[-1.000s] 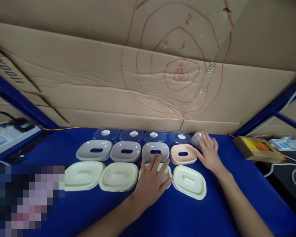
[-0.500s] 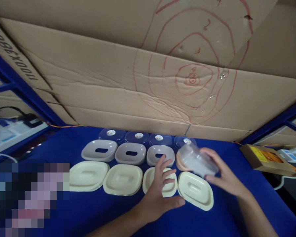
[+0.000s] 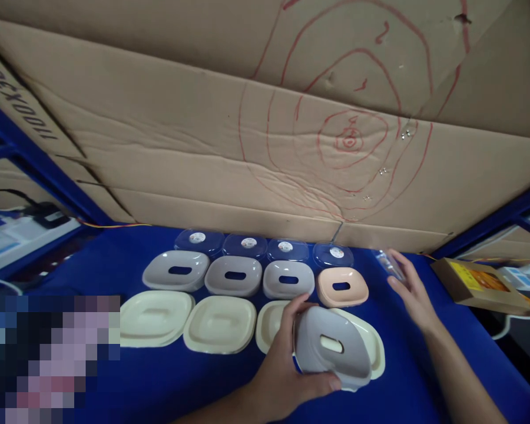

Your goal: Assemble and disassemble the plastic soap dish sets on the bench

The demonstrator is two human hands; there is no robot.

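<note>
At lower centre, the left hand [image 3: 285, 371] grips a grey slotted dish [image 3: 351, 350], partly hiding a cream tray [image 3: 377, 351]; at middle right, the right hand [image 3: 411, 292] grasps a clear lid [image 3: 389, 264].

The left hand [image 3: 287, 374] held a tilted grey dish [image 3: 351, 333], with the thumb on its near edge; this dish partly hid the rightmost cream tray [image 3: 375, 350]. The right hand [image 3: 414, 297] held a clear cover [image 3: 389, 265] above the worktop [image 3: 194, 383]. Behind, three grey dishes [image 3: 234, 290] and one peach dish [image 3: 354, 288] stood in a row, and beyond them lay four transparent lids [image 3: 244, 247] with round labels. Three other cream trays [image 3: 219, 327] lay to the left. On the cardboard [image 3: 172, 129], red rings were drawn.
</note>
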